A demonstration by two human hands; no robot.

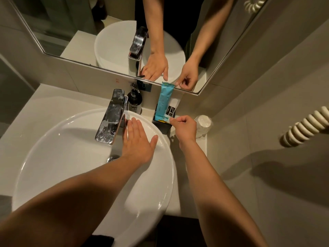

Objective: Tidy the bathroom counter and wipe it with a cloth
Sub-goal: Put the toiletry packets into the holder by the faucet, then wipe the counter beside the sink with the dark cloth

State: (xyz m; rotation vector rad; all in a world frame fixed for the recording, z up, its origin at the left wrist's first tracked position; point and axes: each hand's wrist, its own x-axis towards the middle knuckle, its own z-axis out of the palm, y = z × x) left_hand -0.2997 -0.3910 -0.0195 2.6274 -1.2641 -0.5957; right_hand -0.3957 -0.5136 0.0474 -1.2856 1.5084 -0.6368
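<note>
My left hand [138, 139] lies flat and open on the far rim of the round white basin [53, 157], just right of the chrome tap [112, 116]. My right hand [184, 128] is closed, its fingertips pinching the lower corner of a long teal packet [164, 100]. The packet stands upright in a black holder box [162, 124] on the pale counter [53, 100], leaning against the wall below the mirror. No cloth is in view.
A dark pump bottle [134, 100] stands behind the tap. An upturned plastic-wrapped cup [203, 124] sits right of the black box at the counter's edge. A cream coiled cord [302, 128] hangs at the right wall. The mirror [115, 32] spans the back.
</note>
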